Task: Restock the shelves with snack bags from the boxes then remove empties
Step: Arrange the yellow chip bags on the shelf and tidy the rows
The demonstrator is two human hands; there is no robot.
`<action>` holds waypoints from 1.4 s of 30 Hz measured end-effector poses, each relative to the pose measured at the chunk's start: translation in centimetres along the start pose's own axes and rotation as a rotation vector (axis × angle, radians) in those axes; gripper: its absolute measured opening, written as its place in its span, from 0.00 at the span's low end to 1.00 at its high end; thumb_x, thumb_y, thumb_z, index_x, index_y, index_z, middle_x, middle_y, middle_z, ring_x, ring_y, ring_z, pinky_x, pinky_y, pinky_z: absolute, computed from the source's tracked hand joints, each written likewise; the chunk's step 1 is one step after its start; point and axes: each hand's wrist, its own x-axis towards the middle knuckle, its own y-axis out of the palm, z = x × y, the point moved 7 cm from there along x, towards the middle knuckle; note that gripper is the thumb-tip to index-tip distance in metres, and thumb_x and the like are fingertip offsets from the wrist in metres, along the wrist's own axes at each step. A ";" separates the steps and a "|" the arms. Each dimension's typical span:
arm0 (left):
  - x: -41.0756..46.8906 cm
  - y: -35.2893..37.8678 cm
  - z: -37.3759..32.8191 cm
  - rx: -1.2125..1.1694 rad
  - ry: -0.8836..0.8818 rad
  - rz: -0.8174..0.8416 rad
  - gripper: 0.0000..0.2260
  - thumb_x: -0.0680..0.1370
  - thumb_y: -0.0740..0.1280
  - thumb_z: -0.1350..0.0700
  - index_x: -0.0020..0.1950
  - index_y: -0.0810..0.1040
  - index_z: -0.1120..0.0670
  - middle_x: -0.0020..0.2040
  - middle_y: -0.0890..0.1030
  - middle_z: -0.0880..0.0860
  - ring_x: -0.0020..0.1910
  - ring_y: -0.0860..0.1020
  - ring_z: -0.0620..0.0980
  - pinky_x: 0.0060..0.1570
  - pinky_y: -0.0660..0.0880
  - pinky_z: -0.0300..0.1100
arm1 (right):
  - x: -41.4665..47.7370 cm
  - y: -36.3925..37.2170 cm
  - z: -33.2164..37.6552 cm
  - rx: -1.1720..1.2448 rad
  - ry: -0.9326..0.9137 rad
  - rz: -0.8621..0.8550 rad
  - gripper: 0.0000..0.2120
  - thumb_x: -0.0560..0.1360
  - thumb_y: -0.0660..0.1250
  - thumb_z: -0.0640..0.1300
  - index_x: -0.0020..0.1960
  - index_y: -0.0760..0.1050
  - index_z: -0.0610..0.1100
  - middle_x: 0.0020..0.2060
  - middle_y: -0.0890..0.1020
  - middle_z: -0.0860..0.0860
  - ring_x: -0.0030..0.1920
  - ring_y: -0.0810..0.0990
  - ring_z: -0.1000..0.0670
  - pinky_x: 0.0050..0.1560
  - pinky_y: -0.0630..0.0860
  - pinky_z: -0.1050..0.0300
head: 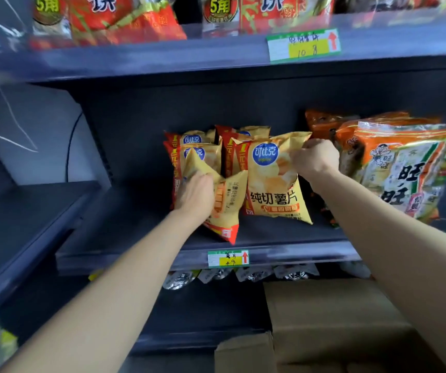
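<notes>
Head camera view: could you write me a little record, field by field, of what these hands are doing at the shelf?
left hand: grips the tilted chip bag
right hand: pinches the top corner of the upright chip bag
place: middle shelf, front row
behind: rear chip bags, standing in rows
right neighbour: cracker bags, orange and green
below: cardboard box
</notes>
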 end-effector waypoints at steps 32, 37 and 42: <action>-0.4 4.2 8.9 -1.453 -0.761 -0.161 0.30 0.67 0.77 0.60 0.59 0.60 0.53 0.51 0.78 0.53 0.48 0.80 0.50 0.42 0.79 0.47 | 1.9 4.7 -5.0 0.361 0.244 0.139 0.16 0.77 0.64 0.42 0.64 0.74 0.42 0.55 0.81 0.45 0.50 0.83 0.46 0.49 0.82 0.50; 0.3 1.7 10.5 -1.166 -0.586 -0.200 0.30 0.68 0.76 0.59 0.59 0.59 0.51 0.52 0.77 0.50 0.48 0.78 0.47 0.42 0.78 0.45 | 2.5 4.1 -4.4 0.300 0.180 0.030 0.13 0.79 0.63 0.41 0.62 0.74 0.42 0.48 0.77 0.49 0.49 0.79 0.48 0.52 0.79 0.54; 0.3 4.0 9.9 -0.960 -0.481 0.015 0.37 0.70 0.75 0.59 0.68 0.54 0.52 0.62 0.73 0.51 0.58 0.73 0.49 0.61 0.73 0.48 | 1.5 5.6 -4.7 0.347 0.104 0.103 0.08 0.79 0.62 0.44 0.55 0.72 0.41 0.44 0.80 0.51 0.39 0.77 0.53 0.40 0.75 0.62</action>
